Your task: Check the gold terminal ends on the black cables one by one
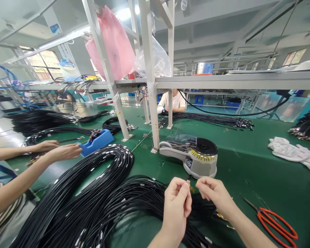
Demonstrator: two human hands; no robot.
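My left hand [177, 201] and my right hand [213, 193] meet in front of me over a large bundle of black cables [98, 206] on the green table. Both are pinched closed, fingertips almost touching, around something small between them that looks like a cable end or a bit of yellowish tape; I cannot make it out. Just beyond my hands stands a grey automatic tape dispenser [193, 155] with a black round top.
Red-handled scissors [274, 220] lie at the right. White gloves [291, 153] lie at the far right. A co-worker's two hands [59, 150] reach from the left toward a blue tape dispenser [96, 141]. Another person [172, 101] sits across the table. White frame posts [151, 79] stand mid-table.
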